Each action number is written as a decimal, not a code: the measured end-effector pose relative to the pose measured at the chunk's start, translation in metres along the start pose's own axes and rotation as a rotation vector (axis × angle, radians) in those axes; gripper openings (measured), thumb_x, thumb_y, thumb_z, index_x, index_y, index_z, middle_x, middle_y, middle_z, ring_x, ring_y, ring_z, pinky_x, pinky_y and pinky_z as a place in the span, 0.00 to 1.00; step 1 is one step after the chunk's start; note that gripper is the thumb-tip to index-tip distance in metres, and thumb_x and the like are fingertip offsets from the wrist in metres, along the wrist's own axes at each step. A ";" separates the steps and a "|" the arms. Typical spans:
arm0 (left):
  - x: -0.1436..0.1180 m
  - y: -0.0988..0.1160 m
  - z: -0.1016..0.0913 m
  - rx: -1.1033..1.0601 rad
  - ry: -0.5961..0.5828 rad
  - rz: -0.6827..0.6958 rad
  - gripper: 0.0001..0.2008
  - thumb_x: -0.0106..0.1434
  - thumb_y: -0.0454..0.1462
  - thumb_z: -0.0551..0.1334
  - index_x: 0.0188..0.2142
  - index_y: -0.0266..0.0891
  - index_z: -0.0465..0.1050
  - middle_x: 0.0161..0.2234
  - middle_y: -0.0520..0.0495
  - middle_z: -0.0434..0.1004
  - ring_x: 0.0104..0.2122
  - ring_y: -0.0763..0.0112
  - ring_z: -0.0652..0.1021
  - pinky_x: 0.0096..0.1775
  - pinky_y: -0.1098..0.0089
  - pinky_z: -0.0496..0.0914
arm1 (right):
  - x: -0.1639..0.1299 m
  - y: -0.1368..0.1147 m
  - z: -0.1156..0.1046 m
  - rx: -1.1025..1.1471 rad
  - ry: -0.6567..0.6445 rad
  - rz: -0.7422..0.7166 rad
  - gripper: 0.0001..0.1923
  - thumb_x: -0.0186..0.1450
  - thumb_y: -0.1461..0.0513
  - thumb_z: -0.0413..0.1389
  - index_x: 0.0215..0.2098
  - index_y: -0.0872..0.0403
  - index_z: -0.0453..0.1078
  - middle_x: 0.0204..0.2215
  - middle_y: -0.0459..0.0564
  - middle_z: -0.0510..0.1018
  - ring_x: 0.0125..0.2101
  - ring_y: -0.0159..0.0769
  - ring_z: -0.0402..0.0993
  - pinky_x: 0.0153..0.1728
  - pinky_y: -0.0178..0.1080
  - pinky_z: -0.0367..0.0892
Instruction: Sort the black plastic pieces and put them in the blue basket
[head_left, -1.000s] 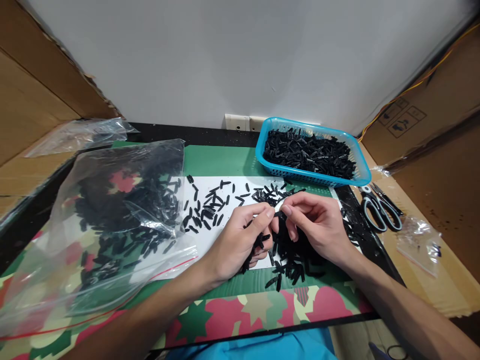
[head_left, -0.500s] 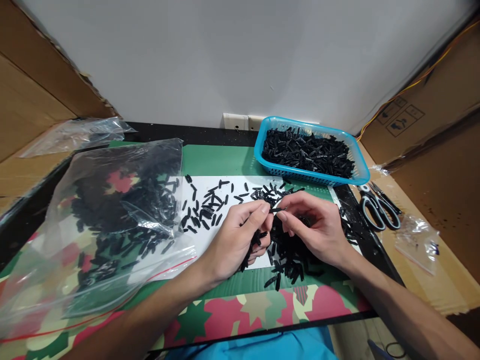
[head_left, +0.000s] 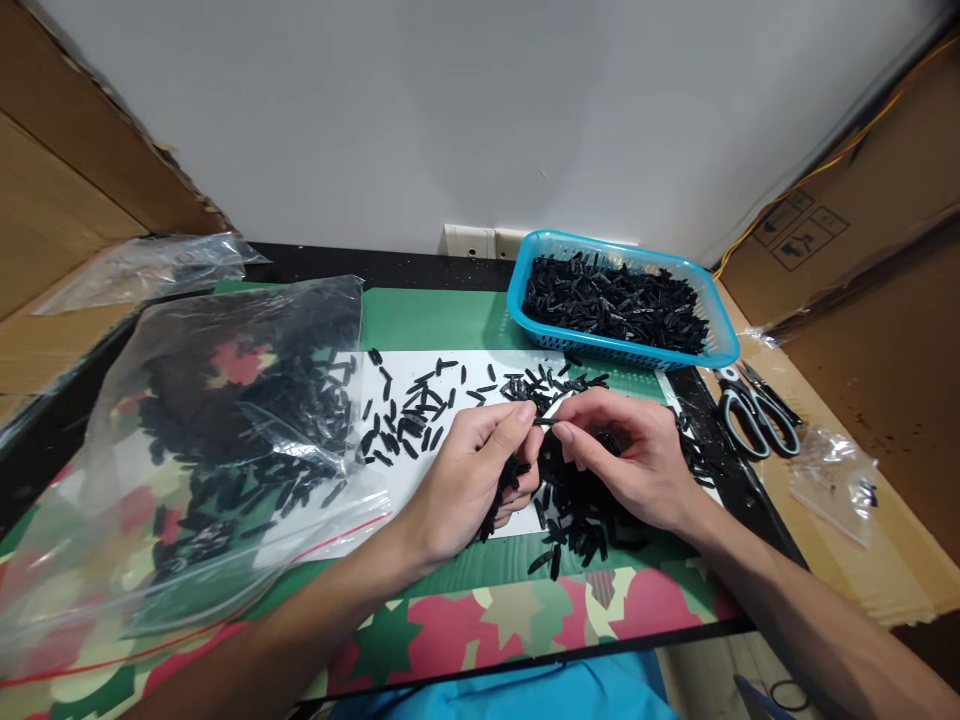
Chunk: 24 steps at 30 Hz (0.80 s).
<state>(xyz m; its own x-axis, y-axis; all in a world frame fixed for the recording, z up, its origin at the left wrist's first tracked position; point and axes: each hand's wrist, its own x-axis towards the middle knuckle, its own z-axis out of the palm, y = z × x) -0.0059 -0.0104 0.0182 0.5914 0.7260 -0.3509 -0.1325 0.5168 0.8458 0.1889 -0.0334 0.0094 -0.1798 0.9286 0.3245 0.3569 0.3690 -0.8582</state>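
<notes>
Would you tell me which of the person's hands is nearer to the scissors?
The right hand. It works over the pile of black parts, with the scissors off to its right near the table edge. The left hand sits further left, beyond the right hand.

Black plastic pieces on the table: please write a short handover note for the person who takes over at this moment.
Left hand: holds a bunch of black pieces, fingertips on one small piece.
Right hand: pinches the same piece from the other side.
Loose pieces lie on the white sheet; more in the clear bag.
Blue basket already holds many pieces.
Left: the loose pile and the bag.
</notes>
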 end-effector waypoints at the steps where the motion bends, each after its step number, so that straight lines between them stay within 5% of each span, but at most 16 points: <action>1: 0.000 0.000 0.000 0.001 0.000 0.001 0.23 0.73 0.53 0.59 0.28 0.40 0.64 0.16 0.58 0.60 0.13 0.83 0.57 0.15 0.83 0.53 | 0.000 0.000 -0.001 -0.002 -0.008 -0.002 0.05 0.73 0.61 0.59 0.39 0.52 0.75 0.25 0.42 0.78 0.23 0.29 0.74 0.28 0.33 0.69; 9: 0.001 0.000 -0.001 -0.004 -0.004 -0.017 0.25 0.72 0.54 0.59 0.26 0.39 0.65 0.15 0.58 0.59 0.13 0.83 0.57 0.14 0.83 0.53 | -0.002 0.002 0.001 -0.124 -0.014 -0.070 0.08 0.76 0.61 0.55 0.37 0.52 0.73 0.26 0.44 0.77 0.25 0.32 0.73 0.30 0.36 0.68; 15: 0.003 -0.002 -0.005 -0.035 -0.010 -0.047 0.24 0.72 0.55 0.60 0.29 0.40 0.65 0.16 0.58 0.59 0.13 0.83 0.55 0.14 0.84 0.50 | 0.007 0.021 -0.016 -0.673 0.337 -0.348 0.08 0.73 0.64 0.56 0.34 0.51 0.72 0.27 0.48 0.78 0.35 0.43 0.72 0.42 0.47 0.63; 19: 0.004 -0.001 -0.006 -0.047 0.002 -0.059 0.24 0.71 0.55 0.60 0.28 0.40 0.64 0.16 0.59 0.58 0.14 0.83 0.54 0.13 0.84 0.48 | 0.016 0.036 -0.042 -0.920 0.700 -0.090 0.06 0.72 0.58 0.59 0.40 0.51 0.77 0.39 0.53 0.83 0.45 0.50 0.71 0.51 0.54 0.57; 24: 0.007 0.000 -0.006 -0.048 0.056 -0.061 0.23 0.70 0.55 0.60 0.28 0.41 0.64 0.16 0.59 0.57 0.13 0.82 0.54 0.12 0.84 0.47 | 0.020 0.035 -0.039 -0.835 0.621 -0.027 0.12 0.72 0.56 0.59 0.51 0.50 0.76 0.50 0.56 0.79 0.52 0.54 0.69 0.53 0.57 0.60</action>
<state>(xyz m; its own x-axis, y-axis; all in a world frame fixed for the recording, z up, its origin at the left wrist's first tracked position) -0.0063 -0.0025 0.0136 0.5542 0.7161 -0.4243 -0.1367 0.5811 0.8022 0.2333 -0.0007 0.0009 0.2221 0.6887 0.6902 0.9233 0.0791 -0.3760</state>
